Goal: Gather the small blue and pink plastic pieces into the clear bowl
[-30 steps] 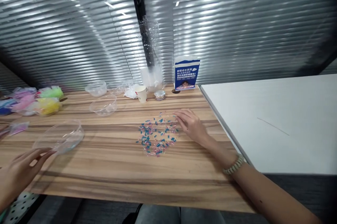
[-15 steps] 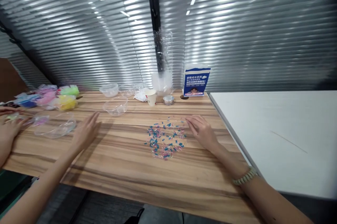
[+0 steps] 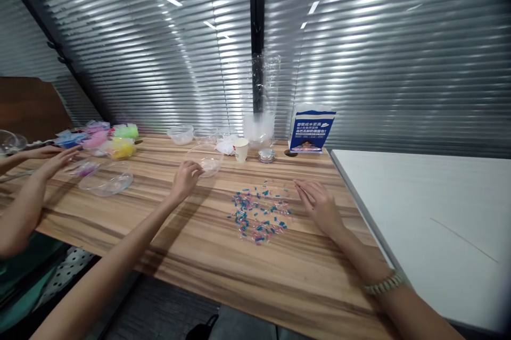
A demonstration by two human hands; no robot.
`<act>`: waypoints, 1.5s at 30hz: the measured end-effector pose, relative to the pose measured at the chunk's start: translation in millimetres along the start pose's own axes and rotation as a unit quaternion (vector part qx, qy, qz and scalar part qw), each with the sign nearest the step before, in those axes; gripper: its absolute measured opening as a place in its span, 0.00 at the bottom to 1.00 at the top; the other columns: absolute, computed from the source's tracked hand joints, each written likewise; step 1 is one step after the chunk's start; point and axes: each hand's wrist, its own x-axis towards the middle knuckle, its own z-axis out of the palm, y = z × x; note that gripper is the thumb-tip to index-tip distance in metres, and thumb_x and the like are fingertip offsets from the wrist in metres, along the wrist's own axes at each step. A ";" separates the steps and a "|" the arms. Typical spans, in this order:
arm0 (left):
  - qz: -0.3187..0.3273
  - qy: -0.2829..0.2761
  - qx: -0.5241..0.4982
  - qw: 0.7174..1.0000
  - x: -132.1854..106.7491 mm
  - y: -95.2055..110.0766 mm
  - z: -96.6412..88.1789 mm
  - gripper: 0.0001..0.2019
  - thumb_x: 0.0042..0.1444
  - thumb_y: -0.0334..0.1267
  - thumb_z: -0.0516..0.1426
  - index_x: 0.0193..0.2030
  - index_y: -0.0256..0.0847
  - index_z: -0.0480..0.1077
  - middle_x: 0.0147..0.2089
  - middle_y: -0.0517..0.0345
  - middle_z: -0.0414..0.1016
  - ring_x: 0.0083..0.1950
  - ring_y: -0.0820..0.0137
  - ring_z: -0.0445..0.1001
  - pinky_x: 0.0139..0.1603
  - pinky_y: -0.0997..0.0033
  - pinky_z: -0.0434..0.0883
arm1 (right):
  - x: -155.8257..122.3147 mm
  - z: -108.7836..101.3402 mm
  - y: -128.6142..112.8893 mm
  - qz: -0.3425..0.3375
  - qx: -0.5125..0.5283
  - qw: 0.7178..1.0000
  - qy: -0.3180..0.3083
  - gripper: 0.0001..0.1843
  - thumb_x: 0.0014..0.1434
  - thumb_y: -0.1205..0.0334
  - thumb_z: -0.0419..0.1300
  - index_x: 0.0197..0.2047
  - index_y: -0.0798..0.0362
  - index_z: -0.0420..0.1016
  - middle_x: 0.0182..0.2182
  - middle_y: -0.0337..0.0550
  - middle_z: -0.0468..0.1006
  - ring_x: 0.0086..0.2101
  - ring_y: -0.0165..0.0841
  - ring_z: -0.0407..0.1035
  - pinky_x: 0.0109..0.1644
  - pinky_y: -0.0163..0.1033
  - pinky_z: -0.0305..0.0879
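My left hand [image 3: 184, 175] reaches across the wooden table [image 3: 207, 255] and its fingers close on the near rim of a small clear plastic bowl [image 3: 209, 159]. My right hand [image 3: 319, 204], with a bead bracelet at the wrist, lies flat with fingers stretched out. It sits at the right edge of a scattered pile of small blue, pink and clear beads [image 3: 259, 215]. The bowl looks empty.
Another person's hands [image 3: 51, 162] rest at the far left beside a larger clear bowl [image 3: 106, 180] and several bright bags [image 3: 107, 140]. A paper cup [image 3: 240, 149], a small tin [image 3: 266, 155], stacked clear containers [image 3: 259, 127] and a blue card [image 3: 310, 130] line the back. A white table [image 3: 431, 212] adjoins on the right.
My left hand has moved from the near left of the table forward and right to the small clear bowl and closed on its rim. My right hand stays by the beads.
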 end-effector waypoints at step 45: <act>0.085 -0.192 -0.191 0.959 -18.8 89.2 36.5 0.06 0.55 0.31 0.53 0.32 0.37 0.72 0.34 0.52 0.72 0.37 0.67 0.69 0.40 0.69 0.65 | -0.8 -5.0 -17.2 0.018 -0.049 0.999 -0.015 0.09 0.61 0.62 0.54 0.42 0.53 0.72 0.33 0.46 0.77 0.35 0.36 0.71 0.38 0.41 0.69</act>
